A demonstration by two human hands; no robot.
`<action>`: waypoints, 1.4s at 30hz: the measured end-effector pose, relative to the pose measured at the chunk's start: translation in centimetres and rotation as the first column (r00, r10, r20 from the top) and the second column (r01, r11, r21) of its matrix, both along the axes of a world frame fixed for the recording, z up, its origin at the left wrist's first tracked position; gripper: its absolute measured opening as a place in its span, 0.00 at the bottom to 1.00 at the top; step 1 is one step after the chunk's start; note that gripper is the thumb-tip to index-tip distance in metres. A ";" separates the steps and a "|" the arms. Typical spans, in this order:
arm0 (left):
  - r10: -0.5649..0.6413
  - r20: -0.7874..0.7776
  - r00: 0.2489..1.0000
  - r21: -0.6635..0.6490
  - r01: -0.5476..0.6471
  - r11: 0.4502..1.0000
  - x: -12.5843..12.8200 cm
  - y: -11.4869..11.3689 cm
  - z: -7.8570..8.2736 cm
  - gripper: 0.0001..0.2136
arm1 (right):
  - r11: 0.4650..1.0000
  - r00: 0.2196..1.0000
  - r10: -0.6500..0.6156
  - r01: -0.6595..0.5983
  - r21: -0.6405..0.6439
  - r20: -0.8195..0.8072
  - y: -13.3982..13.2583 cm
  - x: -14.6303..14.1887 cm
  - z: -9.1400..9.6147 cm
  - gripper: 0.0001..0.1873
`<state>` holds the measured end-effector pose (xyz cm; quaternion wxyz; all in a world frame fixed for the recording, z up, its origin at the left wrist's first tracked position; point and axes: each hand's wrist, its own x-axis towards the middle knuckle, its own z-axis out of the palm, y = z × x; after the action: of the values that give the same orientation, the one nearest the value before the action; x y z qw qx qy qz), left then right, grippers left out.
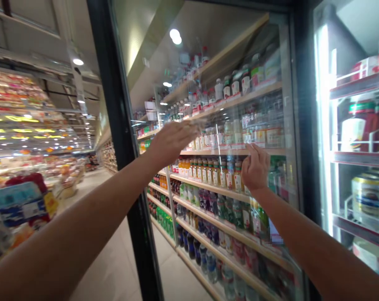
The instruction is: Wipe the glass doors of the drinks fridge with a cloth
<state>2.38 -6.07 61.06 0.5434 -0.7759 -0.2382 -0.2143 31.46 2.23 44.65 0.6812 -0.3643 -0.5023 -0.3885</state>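
A glass cooler door [227, 113] in a black frame stands swung out before me. My left hand [176, 140] is at the pane with its fingers stretched out flat, smeared by motion. A pale blur shows at its fingertips; whether it is a reflection or a thin cloth, I cannot tell. My right hand [255, 167] is up near the right part of the pane, its fingers curled in. What these fingers hold, if anything, is hidden. Behind the glass, shelves carry rows of juice bottles [208, 173].
On the right the lit cooler [349, 156] holds bottles and cans on wire-fronted shelves. The black door frame [126, 159] slants down at centre left. Beyond it runs a tiled aisle [114, 238], with blurred displays of packaged goods [23, 192] at far left.
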 end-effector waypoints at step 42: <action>-0.159 0.202 0.966 0.079 0.146 0.986 -1.7 -0.5 0.0 0.30 | 0.984 0.646 0.156 -0.034 -0.176 0.747 -7.3 -12.5 16.2 0.17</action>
<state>0.69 -6.60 61.03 0.5219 -0.7476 -0.2264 -0.3428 18.93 -5.02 60.89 0.4002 -0.1907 -0.7861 -0.4308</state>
